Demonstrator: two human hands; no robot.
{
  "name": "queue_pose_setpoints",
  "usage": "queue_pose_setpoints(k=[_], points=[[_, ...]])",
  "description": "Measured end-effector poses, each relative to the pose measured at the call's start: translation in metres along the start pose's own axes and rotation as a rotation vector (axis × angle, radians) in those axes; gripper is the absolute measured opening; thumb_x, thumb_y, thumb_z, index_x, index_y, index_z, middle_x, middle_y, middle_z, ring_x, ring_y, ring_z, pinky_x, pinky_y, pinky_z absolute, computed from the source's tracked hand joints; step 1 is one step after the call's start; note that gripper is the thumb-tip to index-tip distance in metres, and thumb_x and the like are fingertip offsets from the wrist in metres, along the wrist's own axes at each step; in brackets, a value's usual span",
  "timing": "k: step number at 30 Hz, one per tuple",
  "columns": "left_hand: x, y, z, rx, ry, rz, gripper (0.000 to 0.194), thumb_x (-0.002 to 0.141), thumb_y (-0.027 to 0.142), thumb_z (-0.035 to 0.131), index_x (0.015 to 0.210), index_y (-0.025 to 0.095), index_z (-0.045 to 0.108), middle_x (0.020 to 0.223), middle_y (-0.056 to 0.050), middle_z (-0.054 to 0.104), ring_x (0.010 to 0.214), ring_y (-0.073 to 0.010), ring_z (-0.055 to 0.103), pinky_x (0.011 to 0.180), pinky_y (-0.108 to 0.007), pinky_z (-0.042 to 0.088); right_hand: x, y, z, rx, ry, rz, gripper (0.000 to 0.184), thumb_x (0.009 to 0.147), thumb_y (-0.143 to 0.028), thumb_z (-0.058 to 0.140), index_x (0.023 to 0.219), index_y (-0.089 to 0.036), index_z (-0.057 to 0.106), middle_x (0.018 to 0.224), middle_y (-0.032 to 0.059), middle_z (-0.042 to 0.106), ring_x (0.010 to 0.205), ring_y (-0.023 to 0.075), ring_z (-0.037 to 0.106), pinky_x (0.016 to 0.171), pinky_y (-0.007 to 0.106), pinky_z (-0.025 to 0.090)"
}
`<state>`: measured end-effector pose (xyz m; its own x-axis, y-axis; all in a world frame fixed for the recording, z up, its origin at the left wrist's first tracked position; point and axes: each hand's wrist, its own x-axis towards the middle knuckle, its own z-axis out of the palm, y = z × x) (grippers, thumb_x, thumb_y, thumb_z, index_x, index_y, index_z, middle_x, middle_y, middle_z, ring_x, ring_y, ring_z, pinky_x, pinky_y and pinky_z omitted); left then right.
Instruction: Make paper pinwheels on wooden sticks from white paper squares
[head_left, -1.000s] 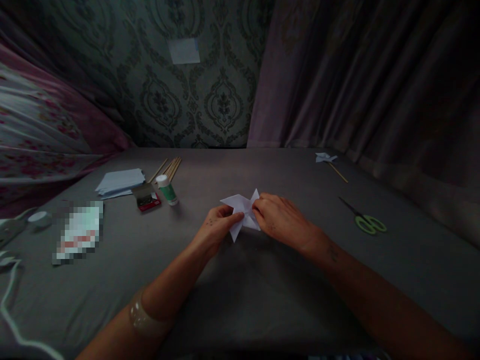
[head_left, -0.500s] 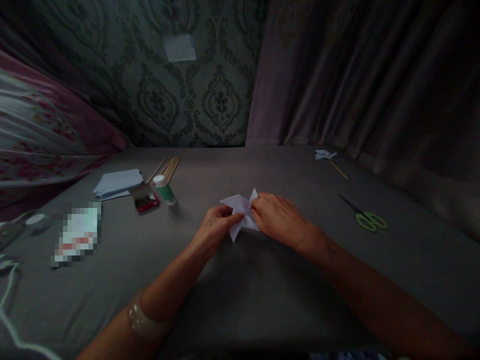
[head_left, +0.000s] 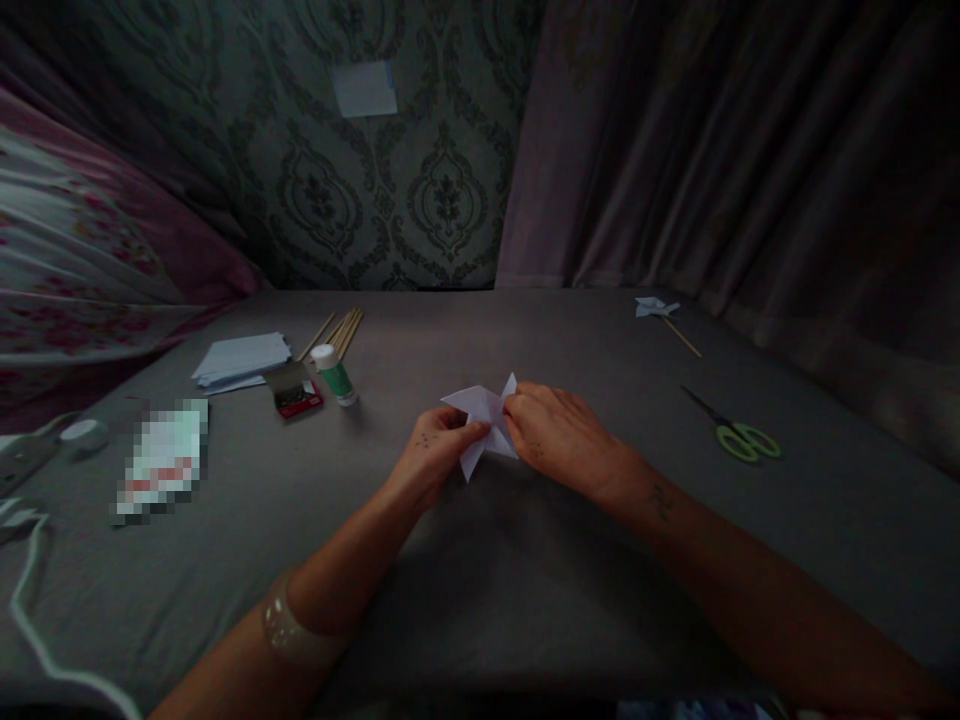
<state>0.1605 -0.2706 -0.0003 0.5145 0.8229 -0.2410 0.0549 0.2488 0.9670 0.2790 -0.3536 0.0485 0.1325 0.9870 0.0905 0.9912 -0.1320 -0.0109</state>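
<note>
A white paper pinwheel (head_left: 484, 405) with pointed blades is held between both hands, above the grey cloth. My left hand (head_left: 439, 440) grips its left side, the thumb pressed near the pinwheel's middle. Closed fingers of my right hand (head_left: 559, 430) pinch the right side by the upper right blade. What lies under the right fingers is hidden. Left of the hands stands a white and green glue bottle (head_left: 335, 376), beside an open small red box (head_left: 296, 397) with dark little pieces in it.
Scissors with green handles (head_left: 739, 435) lie at right. Behind them is a finished pinwheel on a stick (head_left: 656, 308). At left are a paper stack (head_left: 244, 360), several wooden sticks (head_left: 346, 332), a blurred packet (head_left: 165, 455) and a white cable (head_left: 34, 620) on the grey cloth (head_left: 480, 580).
The view has shifted slightly, so the things on the table appear a little further right. Both hands keep their hold on the pinwheel with hardly any movement.
</note>
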Motion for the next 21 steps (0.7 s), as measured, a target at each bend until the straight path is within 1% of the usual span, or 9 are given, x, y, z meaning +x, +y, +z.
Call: queue_pose_setpoints(k=[7, 13, 15, 17, 19, 21], points=[[-0.003, 0.003, 0.002, -0.008, 0.015, -0.013, 0.011, 0.057, 0.018, 0.068, 0.065, 0.011, 0.064, 0.058, -0.002, 0.062, 0.048, -0.0096, 0.052, 0.046, -0.02, 0.035, 0.0, 0.0, -0.002, -0.019, -0.047, -0.009, 0.031, 0.093, -0.019, 0.035, 0.097, -0.015, 0.065, 0.099, 0.0123, 0.063, 0.086, 0.0215, 0.061, 0.071, 0.03, 0.041], [-0.001, 0.001, 0.001, -0.003, 0.036, -0.004, 0.006, 0.058, 0.017, 0.065, 0.061, 0.012, 0.064, 0.055, 0.0, 0.06, 0.045, -0.009, 0.051, 0.043, -0.019, 0.034, 0.001, -0.003, 0.0, 0.014, -0.009, -0.018, 0.029, 0.092, -0.018, 0.037, 0.093, -0.015, 0.066, 0.097, 0.0119, 0.064, 0.083, 0.0217, 0.062, 0.068, 0.031, 0.041], [0.0, 0.001, 0.001, -0.016, 0.045, -0.003, 0.005, 0.058, 0.016, 0.064, 0.061, 0.012, 0.064, 0.055, 0.0, 0.06, 0.046, -0.0093, 0.052, 0.043, -0.019, 0.034, 0.0, -0.003, 0.001, 0.06, 0.029, -0.026, 0.028, 0.092, -0.018, 0.039, 0.094, -0.015, 0.067, 0.097, 0.0114, 0.065, 0.083, 0.0212, 0.062, 0.068, 0.03, 0.042], [0.001, 0.001, 0.0, -0.043, 0.066, -0.004, 0.006, 0.058, 0.016, 0.063, 0.062, 0.012, 0.064, 0.056, -0.001, 0.061, 0.046, -0.0097, 0.053, 0.043, -0.019, 0.036, 0.0, -0.001, 0.002, 0.149, 0.095, -0.041, 0.026, 0.09, -0.017, 0.042, 0.098, -0.016, 0.067, 0.098, 0.0104, 0.066, 0.083, 0.0202, 0.062, 0.07, 0.03, 0.042], [0.002, 0.002, -0.001, -0.077, 0.083, -0.025, 0.007, 0.058, 0.015, 0.064, 0.064, 0.012, 0.065, 0.057, -0.002, 0.062, 0.046, -0.0105, 0.054, 0.044, -0.019, 0.038, 0.0, 0.005, 0.003, 0.294, 0.185, -0.062, 0.025, 0.088, -0.017, 0.046, 0.102, -0.018, 0.067, 0.096, 0.0088, 0.066, 0.082, 0.0185, 0.062, 0.072, 0.029, 0.043], [0.005, 0.003, -0.003, -0.112, 0.103, -0.058, 0.007, 0.057, 0.015, 0.064, 0.063, 0.012, 0.064, 0.056, -0.002, 0.062, 0.045, -0.0116, 0.055, 0.044, -0.02, 0.039, 0.001, 0.012, 0.006, 0.491, 0.288, -0.076, 0.023, 0.087, -0.018, 0.05, 0.098, -0.018, 0.069, 0.092, 0.007, 0.067, 0.079, 0.0168, 0.062, 0.073, 0.029, 0.044]])
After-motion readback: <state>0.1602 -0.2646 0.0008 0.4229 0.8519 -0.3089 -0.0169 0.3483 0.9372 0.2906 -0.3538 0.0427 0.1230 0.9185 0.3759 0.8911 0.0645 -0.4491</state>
